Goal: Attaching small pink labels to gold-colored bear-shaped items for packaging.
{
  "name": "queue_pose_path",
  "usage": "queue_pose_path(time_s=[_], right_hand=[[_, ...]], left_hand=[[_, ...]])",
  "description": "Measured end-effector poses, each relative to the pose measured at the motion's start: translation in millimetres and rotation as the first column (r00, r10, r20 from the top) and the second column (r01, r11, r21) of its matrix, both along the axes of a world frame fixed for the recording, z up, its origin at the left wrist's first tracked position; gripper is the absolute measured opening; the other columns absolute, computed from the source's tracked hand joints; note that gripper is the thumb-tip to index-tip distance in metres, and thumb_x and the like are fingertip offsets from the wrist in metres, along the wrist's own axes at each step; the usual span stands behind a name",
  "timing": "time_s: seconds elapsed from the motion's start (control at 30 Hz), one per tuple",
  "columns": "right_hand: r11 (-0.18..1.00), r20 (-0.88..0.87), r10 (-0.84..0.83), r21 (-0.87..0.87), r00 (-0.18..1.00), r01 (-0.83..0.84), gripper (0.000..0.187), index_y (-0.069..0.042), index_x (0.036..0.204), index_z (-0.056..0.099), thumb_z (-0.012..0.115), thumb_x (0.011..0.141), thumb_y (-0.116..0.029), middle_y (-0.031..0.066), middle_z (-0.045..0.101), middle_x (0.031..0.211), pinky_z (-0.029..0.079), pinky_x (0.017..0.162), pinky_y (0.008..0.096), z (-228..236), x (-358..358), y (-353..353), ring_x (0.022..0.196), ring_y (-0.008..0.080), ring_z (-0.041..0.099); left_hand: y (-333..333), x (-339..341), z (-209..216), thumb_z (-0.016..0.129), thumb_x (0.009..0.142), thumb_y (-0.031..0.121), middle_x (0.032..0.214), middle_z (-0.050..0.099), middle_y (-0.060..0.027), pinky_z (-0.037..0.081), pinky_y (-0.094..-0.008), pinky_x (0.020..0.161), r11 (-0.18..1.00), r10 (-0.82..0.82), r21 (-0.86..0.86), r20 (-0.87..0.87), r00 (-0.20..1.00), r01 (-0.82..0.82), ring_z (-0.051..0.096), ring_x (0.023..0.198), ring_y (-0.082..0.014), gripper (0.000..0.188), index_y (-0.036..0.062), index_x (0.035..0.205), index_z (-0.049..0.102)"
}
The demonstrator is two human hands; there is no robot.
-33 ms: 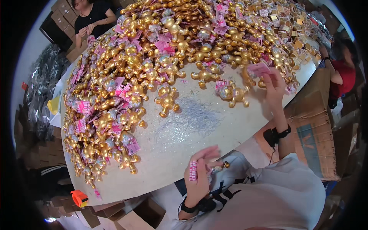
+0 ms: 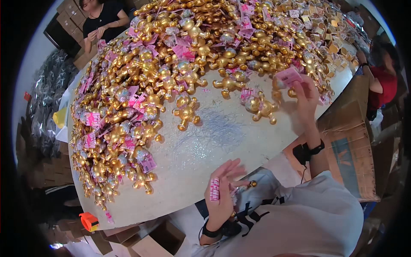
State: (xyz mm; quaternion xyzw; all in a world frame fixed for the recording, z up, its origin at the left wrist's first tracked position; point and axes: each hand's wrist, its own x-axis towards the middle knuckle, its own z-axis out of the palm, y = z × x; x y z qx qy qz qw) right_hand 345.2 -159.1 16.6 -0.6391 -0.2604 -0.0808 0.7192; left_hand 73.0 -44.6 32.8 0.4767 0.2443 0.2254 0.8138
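Observation:
Over the right side of the table, my right hand (image 2: pixel 306 93) pinches a pink tag card (image 2: pixel 289 76) between thumb and fingers. A blurred gold shape, partly covered by the card, hangs below it. My left hand (image 2: pixel 219 199) is close to my body at the near table edge, its fingers partly curled. It holds a shiny gold figurine (image 2: pixel 253 183), mostly hidden behind the palm, and a pink-and-white striped tag (image 2: pixel 214 189) lies against the hand. A loose gold figurine (image 2: pixel 263 108) with a tag lies below my right hand, and another figurine (image 2: pixel 186 112) lies further left.
A large heap of gold figurines (image 2: pixel 145 64) with pink tags covers the far and left table (image 2: pixel 171 171). Thin tangled threads (image 2: pixel 218 130) lie mid-table. Small gold-and-white pieces (image 2: pixel 329 38) are piled at far right. Cardboard boxes (image 2: pixel 349 150) stand right; co-workers sit across and right.
The pink card in my right hand has tilted and shifted up slightly. My left fingers have lifted a little and moved slightly left.

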Motion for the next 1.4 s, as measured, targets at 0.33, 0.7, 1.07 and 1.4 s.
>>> queue_pose_path(time_s=[0.33,0.7,1.07,1.4], right_hand=[[0.977,0.729,-0.111,-0.047,0.676,0.21,0.021,-0.007,0.097,0.064,0.069,0.077,-0.005,0.0047,0.056,0.09,0.047,0.073,0.0277,25,-90,26,0.08,0.0136,0.055],[0.94,0.834,0.34,-0.291,0.435,-0.177,0.016,-0.021,0.087,0.069,0.073,0.074,-0.027,-0.007,0.062,0.099,0.047,0.079,0.034,19,-161,29,0.096,0.02,0.06],[0.811,0.305,0.258,-0.583,0.917,-0.035,0.02,-0.003,0.103,0.061,0.051,0.088,-0.013,0.0089,0.061,0.101,0.044,0.079,0.035,28,-7,48,0.085,0.0248,0.059],[0.338,-0.11,0.514,-0.885,0.85,-0.319,0.028,-0.007,0.108,0.056,0.062,0.08,-0.009,0.0088,0.051,0.102,0.041,0.083,0.0324,-24,49,57,0.096,0.0217,0.049]], left_hand=[[11,-13,-21,0.055,0.09,0.012,0.087,0.053,-0.0129,0.045,-0.023,0.049,0.998,-0.063,0.045,0.348,0.935,0.05,0.053,0.063,-0.0137,0.016,0.0024,0.09,0.042],[5,-2,4,0.064,0.087,0.028,0.114,0.05,-0.0256,0.048,-0.0367,0.087,0.994,-0.052,-0.07,0.42,0.906,0.09,0.056,0.1,-0.0244,0.042,0.0054,0.1,0.032],[-1,-13,11,0.037,0.099,0.013,0.107,0.056,-0.022,0.046,-0.022,0.06,0.989,-0.089,0.141,0.273,0.958,0.052,0.056,0.078,-0.014,0.021,0.0029,0.117,0.032],[7,-19,4,0.048,0.094,0.044,0.069,0.036,-0.0007,0.023,-0.022,0.049,0.984,-0.109,-0.075,0.449,0.887,0.159,0.026,0.055,-0.006,0.041,0.0061,0.084,0.037]])
